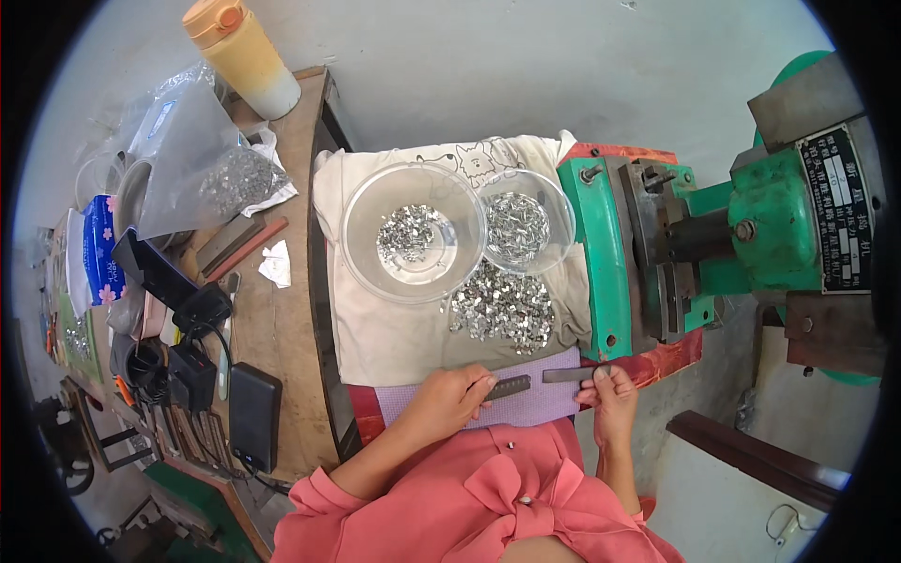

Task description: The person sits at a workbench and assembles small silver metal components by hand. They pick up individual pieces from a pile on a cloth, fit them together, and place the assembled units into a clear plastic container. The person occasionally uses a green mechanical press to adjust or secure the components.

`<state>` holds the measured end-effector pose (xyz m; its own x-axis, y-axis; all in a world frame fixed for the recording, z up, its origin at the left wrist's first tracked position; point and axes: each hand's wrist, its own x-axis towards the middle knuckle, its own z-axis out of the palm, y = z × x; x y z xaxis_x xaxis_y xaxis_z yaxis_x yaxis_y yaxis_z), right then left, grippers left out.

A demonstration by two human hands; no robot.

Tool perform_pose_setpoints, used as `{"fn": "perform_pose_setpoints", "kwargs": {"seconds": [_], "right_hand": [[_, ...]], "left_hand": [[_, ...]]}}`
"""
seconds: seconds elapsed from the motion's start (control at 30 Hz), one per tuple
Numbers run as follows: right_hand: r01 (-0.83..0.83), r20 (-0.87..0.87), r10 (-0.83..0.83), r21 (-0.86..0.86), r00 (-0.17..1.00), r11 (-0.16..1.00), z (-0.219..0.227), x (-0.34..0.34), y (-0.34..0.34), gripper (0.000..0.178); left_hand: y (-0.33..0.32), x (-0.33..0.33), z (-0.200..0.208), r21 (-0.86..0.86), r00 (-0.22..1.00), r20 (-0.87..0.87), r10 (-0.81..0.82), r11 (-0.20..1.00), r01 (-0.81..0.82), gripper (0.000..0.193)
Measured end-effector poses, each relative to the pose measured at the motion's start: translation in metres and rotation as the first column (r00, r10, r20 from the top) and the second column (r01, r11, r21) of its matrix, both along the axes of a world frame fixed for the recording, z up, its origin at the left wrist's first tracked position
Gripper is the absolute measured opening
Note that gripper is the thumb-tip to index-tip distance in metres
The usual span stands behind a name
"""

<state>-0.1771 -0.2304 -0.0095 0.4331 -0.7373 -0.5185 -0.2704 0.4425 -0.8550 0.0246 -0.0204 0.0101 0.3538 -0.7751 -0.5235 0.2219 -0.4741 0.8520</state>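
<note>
My left hand point(453, 399) is closed on a dark metal bar with a row of notches or small slots point(510, 387). Its free end points to the right, over a purple cloth point(549, 405). Opposite it, my right hand point(612, 394) pinches a plain flat grey metal strip point(566, 374), which points left. A gap separates the two metal pieces. Just beyond them lies a loose heap of small shiny metal pieces point(504, 308). Behind the heap stand a large clear plastic tub point(358, 267) and a smaller clear tub point(561, 211), each with small metal parts inside.
A green hand press point(771, 225) stands at the right, its green base point(587, 310) beside the heap. On the wooden table point(286, 347) at left are a black power bank point(254, 418), a yellow bottle point(246, 61), a plastic bag point(192, 141) and a blue tissue pack point(101, 249).
</note>
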Motion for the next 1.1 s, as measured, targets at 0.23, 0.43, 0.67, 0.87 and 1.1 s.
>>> {"fn": "perform_pose_setpoints", "kwargs": {"seconds": [0.23, 0.43, 0.67, 0.87, 1.1], "right_hand": [[0.041, 0.073, -0.031, -0.144, 0.997, 0.989, 0.008, 0.003, 0.009, 0.031], [-0.301, -0.061, 0.341, -0.632, 0.938, 0.714, 0.015, 0.014, 0.031, 0.019], [-0.525, -0.328, 0.608, -0.833, 0.723, 0.176, 0.032, 0.101, 0.037, 0.015], [-0.553, -0.458, 0.632, -0.832, 0.626, -0.055, 0.022, 0.135, 0.033, 0.015], [-0.527, -0.462, 0.644, -0.843, 0.610, -0.106, 0.018, 0.147, 0.038, 0.016]], "left_hand": [[0.012, -0.014, 0.003, -0.071, 0.834, 0.540, 0.116, 0.993, -0.092, 0.023], [0.017, -0.022, 0.000, 0.003, 0.701, 0.714, 0.006, 1.000, -0.012, 0.025], [0.015, -0.007, 0.005, -0.100, 0.604, 0.789, 0.112, 0.994, -0.053, 0.021], [0.007, 0.012, -0.003, -0.145, 0.489, 0.842, 0.226, 0.970, -0.197, 0.016], [-0.011, 0.015, -0.009, -0.170, 0.440, 0.862, 0.251, 0.962, -0.215, 0.017]]}}
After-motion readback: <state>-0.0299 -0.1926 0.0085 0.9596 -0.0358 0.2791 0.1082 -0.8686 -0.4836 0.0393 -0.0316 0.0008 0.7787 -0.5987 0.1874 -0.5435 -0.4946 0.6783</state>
